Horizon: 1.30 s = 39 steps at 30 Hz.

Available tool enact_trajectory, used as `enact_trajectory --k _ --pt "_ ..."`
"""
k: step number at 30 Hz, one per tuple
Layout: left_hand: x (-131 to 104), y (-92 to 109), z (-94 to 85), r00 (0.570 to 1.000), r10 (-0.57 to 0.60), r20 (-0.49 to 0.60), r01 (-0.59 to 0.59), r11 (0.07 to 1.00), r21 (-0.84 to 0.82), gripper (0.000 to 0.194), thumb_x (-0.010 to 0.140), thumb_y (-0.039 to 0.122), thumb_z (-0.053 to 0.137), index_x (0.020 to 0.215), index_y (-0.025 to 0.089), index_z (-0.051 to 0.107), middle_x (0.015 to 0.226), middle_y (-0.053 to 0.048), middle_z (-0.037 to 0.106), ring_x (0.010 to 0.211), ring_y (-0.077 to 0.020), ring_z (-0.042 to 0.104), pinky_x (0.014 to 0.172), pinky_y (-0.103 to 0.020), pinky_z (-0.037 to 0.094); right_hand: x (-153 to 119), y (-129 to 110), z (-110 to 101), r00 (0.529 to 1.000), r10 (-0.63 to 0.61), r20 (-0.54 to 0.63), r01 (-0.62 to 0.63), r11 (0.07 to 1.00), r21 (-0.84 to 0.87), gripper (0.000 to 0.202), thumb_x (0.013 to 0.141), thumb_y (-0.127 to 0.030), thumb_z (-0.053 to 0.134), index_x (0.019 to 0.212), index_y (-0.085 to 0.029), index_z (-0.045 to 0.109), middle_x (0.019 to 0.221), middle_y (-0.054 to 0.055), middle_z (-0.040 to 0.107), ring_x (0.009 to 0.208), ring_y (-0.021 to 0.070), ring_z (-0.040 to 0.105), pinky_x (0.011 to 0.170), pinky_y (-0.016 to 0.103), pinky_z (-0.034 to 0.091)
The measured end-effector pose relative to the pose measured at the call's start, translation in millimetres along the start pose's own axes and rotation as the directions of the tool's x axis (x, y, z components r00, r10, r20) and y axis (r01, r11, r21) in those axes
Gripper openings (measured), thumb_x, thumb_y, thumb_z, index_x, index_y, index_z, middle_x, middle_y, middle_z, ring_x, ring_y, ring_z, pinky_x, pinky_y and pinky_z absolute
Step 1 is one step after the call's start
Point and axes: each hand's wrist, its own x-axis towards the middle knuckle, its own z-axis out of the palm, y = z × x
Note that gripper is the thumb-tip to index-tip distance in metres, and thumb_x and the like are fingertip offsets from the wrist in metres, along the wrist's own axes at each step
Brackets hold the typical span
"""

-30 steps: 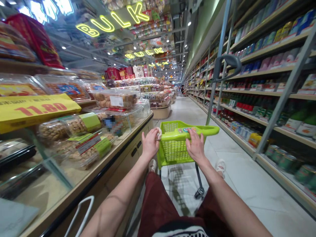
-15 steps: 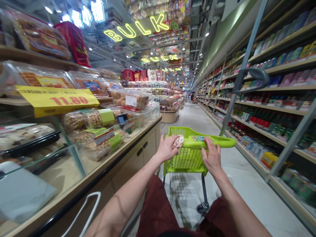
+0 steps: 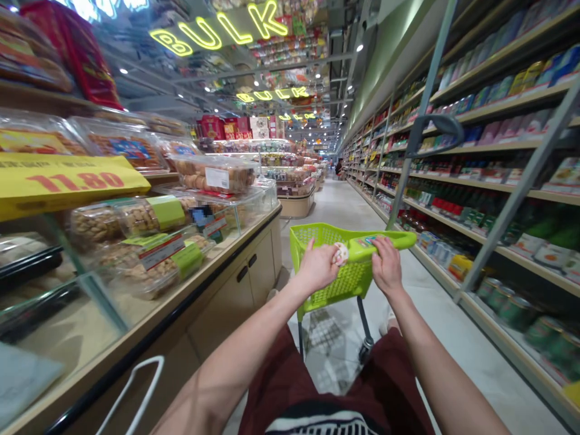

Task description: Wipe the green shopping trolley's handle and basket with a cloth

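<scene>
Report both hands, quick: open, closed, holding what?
Left hand: closed on a small pale item, can't tell what.
Right hand: closed, fingers curled over the green cart handle.

Looking down a store aisle with a pale tiled floor. Seeing tall wall shelving lining the right, a wood-fronted counter with glass panels standing left, yellow neon BULK signs glowing overhead, and small ceiling lights shining.

My way forward runs along the tiled aisle floor, hemmed by the wooden display counter left and stocked shelves right.
</scene>
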Motion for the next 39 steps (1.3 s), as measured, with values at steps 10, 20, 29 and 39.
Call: enact_trajectory --k 10,20,29,39 --pt "-11.5 -34.1 20.6 0.993 -0.054 -0.102 0.039 0.988 -0.146 0.040 0.072 0.017 0.042 0.111 0.024 0.048 0.116 -0.003 0.058 0.108 -0.0177 0.051 0.104 -0.052 0.013 -19.9 -3.4 -7.3 0.949 0.300 -0.096 -0.297 0.954 0.045 0.046 0.084 -0.033 0.032 0.123 -0.012 0.045 0.135 0.014 0.033 0.124 0.0252 0.030 0.099 0.043 0.031" --pt "3.2 1.5 34.9 0.972 0.231 -0.040 -0.235 0.959 -0.161 0.046 0.071 0.015 0.038 0.116 0.022 0.044 0.123 -0.003 0.052 0.114 -0.0151 0.047 0.107 -0.046 0.006 -20.7 -25.7 -23.3 0.968 0.252 -0.012 -0.252 0.968 0.013 0.039 0.086 -0.031 0.031 0.115 -0.017 0.052 0.132 0.010 0.039 0.127 0.0253 0.025 0.099 0.047 0.028" --pt "7.9 -25.7 58.6 0.997 0.042 -0.070 -0.059 0.965 -0.256 0.047 0.070 0.016 0.039 0.117 0.023 0.044 0.119 -0.004 0.056 0.110 -0.0178 0.050 0.105 -0.051 0.012 -27.5 -37.1 -27.7 0.962 0.274 0.017 -0.275 0.960 0.055 0.040 0.086 -0.034 0.032 0.115 -0.016 0.053 0.131 0.011 0.040 0.128 0.0263 0.022 0.100 0.049 0.027" --pt "6.4 -32.6 58.8 0.996 0.077 -0.055 -0.086 0.980 -0.181 0.050 0.071 0.016 0.037 0.120 0.022 0.040 0.122 -0.006 0.053 0.113 -0.0170 0.047 0.105 -0.050 0.010 -33.4 -41.1 -31.7 0.966 0.252 0.063 -0.254 0.967 0.030 0.039 0.086 -0.033 0.032 0.117 -0.018 0.050 0.133 0.009 0.039 0.128 0.0256 0.024 0.100 0.048 0.026"
